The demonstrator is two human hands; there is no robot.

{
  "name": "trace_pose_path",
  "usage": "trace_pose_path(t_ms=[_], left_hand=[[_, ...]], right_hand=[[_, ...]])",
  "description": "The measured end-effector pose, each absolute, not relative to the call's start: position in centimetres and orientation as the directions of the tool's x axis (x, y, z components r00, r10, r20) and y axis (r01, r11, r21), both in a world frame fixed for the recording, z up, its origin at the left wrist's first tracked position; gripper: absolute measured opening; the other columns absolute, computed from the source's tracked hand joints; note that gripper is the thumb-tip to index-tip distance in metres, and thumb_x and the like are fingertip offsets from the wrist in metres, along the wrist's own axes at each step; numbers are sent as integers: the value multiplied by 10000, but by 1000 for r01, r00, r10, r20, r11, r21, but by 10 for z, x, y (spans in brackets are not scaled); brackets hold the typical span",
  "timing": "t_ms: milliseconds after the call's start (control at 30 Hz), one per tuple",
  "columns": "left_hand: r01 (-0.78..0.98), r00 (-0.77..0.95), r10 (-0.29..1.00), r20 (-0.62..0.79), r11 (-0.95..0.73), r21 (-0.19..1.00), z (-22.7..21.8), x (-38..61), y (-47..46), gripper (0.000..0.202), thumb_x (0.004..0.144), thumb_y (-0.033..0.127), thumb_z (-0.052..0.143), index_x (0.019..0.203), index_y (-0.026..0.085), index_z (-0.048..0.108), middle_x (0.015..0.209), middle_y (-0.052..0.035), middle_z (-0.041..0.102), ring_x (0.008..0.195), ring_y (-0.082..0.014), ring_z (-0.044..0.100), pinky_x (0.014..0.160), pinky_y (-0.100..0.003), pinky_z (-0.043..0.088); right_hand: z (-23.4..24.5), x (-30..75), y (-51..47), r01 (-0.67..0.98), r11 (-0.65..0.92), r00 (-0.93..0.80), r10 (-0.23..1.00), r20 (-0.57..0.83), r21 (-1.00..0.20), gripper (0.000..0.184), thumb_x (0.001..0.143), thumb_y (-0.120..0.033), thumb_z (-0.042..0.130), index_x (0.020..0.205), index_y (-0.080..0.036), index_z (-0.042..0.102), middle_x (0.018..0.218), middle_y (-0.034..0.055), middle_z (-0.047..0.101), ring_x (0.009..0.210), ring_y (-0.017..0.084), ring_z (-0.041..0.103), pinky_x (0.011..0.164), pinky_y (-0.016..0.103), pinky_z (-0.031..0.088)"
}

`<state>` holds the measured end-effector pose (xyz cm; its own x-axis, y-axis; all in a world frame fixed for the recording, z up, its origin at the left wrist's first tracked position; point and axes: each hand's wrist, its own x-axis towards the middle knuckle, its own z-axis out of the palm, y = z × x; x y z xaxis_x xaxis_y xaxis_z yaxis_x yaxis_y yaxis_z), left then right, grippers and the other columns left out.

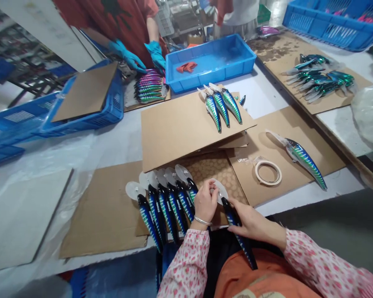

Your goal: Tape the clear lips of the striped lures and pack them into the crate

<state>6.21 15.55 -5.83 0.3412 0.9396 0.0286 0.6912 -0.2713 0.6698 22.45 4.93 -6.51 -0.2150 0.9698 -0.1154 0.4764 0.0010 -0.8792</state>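
Note:
My right hand (251, 219) is closed around a blue, black and green striped fishing lure (244, 248), its tail pointing down towards my lap. At the lure's clear round lip (221, 190), my left hand (206, 202) is pinched; whatever lies between its fingertips is hidden. Just left of that hand, several similar fishing lures (163, 203) lie side by side, clear lips pointing away from me. A roll of tape (268, 173) lies on cardboard to the right, small clear pieces beside it. Further right rests a single striped lure (306, 159).
Three lures (224, 105) lie on a raised cardboard sheet (170, 128). Behind it stands a blue tray (205, 78) with a red cloth. Across the table, a person's blue-gloved hands (155, 54) are near pink-green lures (149, 87). Green lures (323, 78) lie at the right.

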Motion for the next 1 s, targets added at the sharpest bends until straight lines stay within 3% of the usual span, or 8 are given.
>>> trace_pose_path(t_ms=[100, 267, 467, 533, 633, 767, 867, 1000], left_hand=[[688, 314, 942, 117, -310, 656, -50, 60, 148, 303, 903, 233, 579, 1197, 190, 521, 1132, -109, 671, 1033, -239, 645, 894, -390, 513], [645, 424, 862, 279, -503, 574, -43, 45, 123, 385, 930, 292, 564, 1293, 196, 481, 1326, -146, 584, 1249, -268, 543, 1032, -441, 450], [688, 603, 749, 275, -663, 295, -74, 34, 109, 579, 917, 362, 545, 1450, 192, 399, 1485, -180, 475, 1362, -332, 449, 1107, -531, 342], [707, 616, 743, 263, -668, 231, -78, 33, 112, 544, 896, 348, 549, 1416, 216, 459, 1503, -173, 458, 1376, -352, 430, 1126, -570, 291], [744, 580, 773, 257, -631, 219, -73, 28, 122, 502, 876, 297, 520, 1376, 246, 503, 1511, -150, 455, 1385, -358, 417, 1133, -616, 248], [761, 569, 779, 265, -620, 190, -65, 18, 135, 484, 856, 283, 508, 1336, 223, 530, 1492, -150, 481, 1382, -367, 416, 1125, -616, 263], [776, 573, 783, 244, -613, 147, -62, 16, 137, 439, 867, 267, 490, 1295, 192, 557, 1473, -160, 501, 1366, -372, 432, 1111, -620, 280], [788, 560, 799, 220, -596, 156, -53, 22, 130, 399, 905, 250, 486, 1293, 179, 546, 1476, -182, 486, 1369, -370, 428, 1099, -619, 307]], right_hand=[[-70, 225, 45, 454, -14, -178, 978, -106, -891, 658, 827, -183, 667, 1413, -187, 367, 1265, 154, 602, 1151, 289, 601, 974, 439, 490], [-78, 195, 98, 553, 68, -146, 989, -17, -830, 551, 880, -152, 576, 1403, -151, 401, 1204, 159, 621, 1078, 260, 618, 924, 403, 514], [-61, 216, 137, 771, 156, -179, 984, 25, -617, 192, 926, -224, 538, 1086, -188, 638, 980, 114, 688, 902, 254, 636, 785, 347, 504], [-50, 263, 133, 832, 78, -7, 991, 130, -550, 196, 951, -244, 505, 1093, -200, 634, 1006, 117, 677, 933, 253, 614, 825, 354, 487], [-36, 352, 112, 883, -236, 357, 898, 256, -405, 275, 930, -247, 537, 1187, -174, 596, 1152, 156, 640, 1044, 295, 565, 926, 422, 442], [-40, 441, 80, 815, -553, 577, 802, 151, -173, 438, 866, -293, 621, 1269, -134, 556, 1180, 202, 626, 1055, 350, 558, 890, 466, 441], [-50, 460, 63, 822, -529, 553, 830, 72, -212, 436, 862, -294, 602, 1266, -138, 558, 1147, 179, 656, 1007, 319, 607, 841, 413, 470], [-48, 436, 39, 757, -438, 572, 804, 166, -486, 421, 833, -394, 607, 1162, -131, 595, 1071, 158, 674, 976, 297, 634, 849, 400, 492]])
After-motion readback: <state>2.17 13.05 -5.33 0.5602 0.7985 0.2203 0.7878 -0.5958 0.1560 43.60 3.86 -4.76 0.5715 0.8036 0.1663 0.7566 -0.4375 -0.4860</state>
